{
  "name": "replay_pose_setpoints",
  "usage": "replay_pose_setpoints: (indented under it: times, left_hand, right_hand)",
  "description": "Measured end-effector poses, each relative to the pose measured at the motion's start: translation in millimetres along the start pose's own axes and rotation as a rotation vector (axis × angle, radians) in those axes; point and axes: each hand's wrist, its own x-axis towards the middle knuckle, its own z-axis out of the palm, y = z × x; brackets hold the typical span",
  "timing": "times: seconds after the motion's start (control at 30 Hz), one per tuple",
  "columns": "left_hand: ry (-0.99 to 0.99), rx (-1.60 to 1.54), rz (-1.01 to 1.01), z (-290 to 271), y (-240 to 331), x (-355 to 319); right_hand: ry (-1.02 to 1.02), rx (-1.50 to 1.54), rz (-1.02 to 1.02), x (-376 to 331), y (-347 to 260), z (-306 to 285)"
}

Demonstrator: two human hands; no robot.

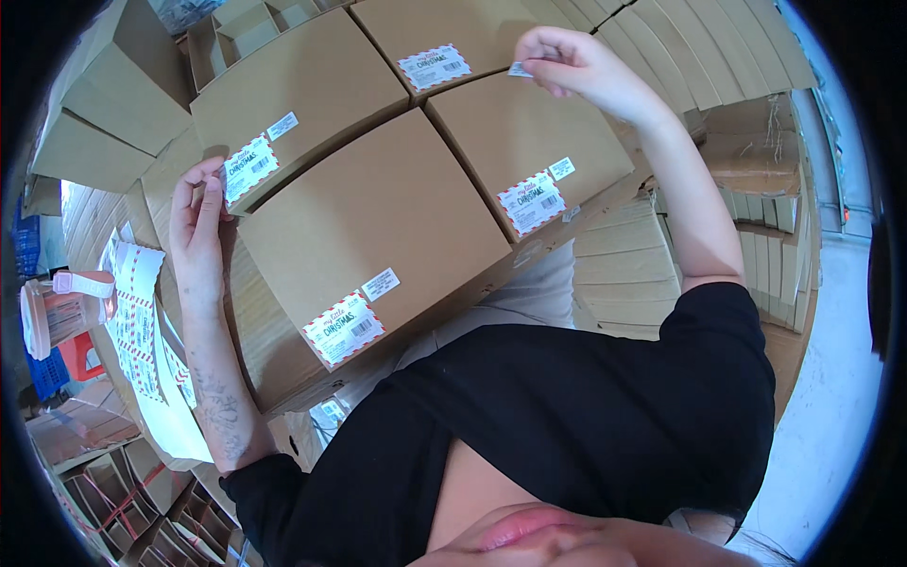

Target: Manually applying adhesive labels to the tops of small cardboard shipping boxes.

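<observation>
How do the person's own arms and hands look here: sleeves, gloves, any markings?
Both hands are bare, with no gloves, rings or watch to be seen. The left hand leads to a bare forearm with a dark tattoo near the elbow. The right hand has a bare, unmarked forearm. Short black sleeves end at about the elbows.

Small sticker [521, 69]: white, rectangular, pinched at the fingertips of the right hand [567, 61], held just above the far edge of a closed brown box [515, 128]. Box [293, 90]: brown cardboard, closed, flat-topped, bearing a red-bordered label [249, 168] and a small white label at its near corner, where the left hand [198, 231] touches its edge.
</observation>
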Motion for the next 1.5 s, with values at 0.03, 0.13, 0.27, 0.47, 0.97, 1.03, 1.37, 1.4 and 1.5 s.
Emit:
replay_pose_setpoints:
  times: [0.03, 0.13, 0.27, 0.47, 0.97, 1.03, 1.37, 1.4, 1.5]
  left_hand:
    - [0.026, 0.002, -0.012, 2, 2, -2]
    - [-0.042, 0.040, -0.048, -9, -4, 2]
    - [-0.009, 0.066, -0.006, -1, -1, 0]
    - [-0.007, 0.164, 0.052, -1, -2, 1]
    - [-0.046, 0.325, 0.179, 0, -1, 1]
    - [-0.054, 0.305, 0.203, -2, -5, 2]
    - [-0.058, 0.345, 0.201, -1, -1, 5]
    - [-0.058, 0.330, 0.199, 0, -1, 5]
    - [-0.069, 0.351, 0.242, -5, -6, 7]
  right_hand:
    - [-0.023, -0.055, -0.006, 10, -4, 3]
    - [0.007, -0.259, 0.034, 38, -7, 3]
    - [-0.026, -0.401, -0.030, 73, 19, -12]
    - [-0.105, -0.351, 0.180, 87, -3, -6]
    - [-0.131, -0.333, 0.091, 88, 0, 0]
    - [-0.120, -0.365, 0.128, 88, -4, 2]
    - [-0.139, -0.432, 0.111, 92, -4, 4]
    - [-0.090, -0.589, 0.079, 90, -5, 7]
    - [0.074, -0.908, 0.025, 83, -2, 22]
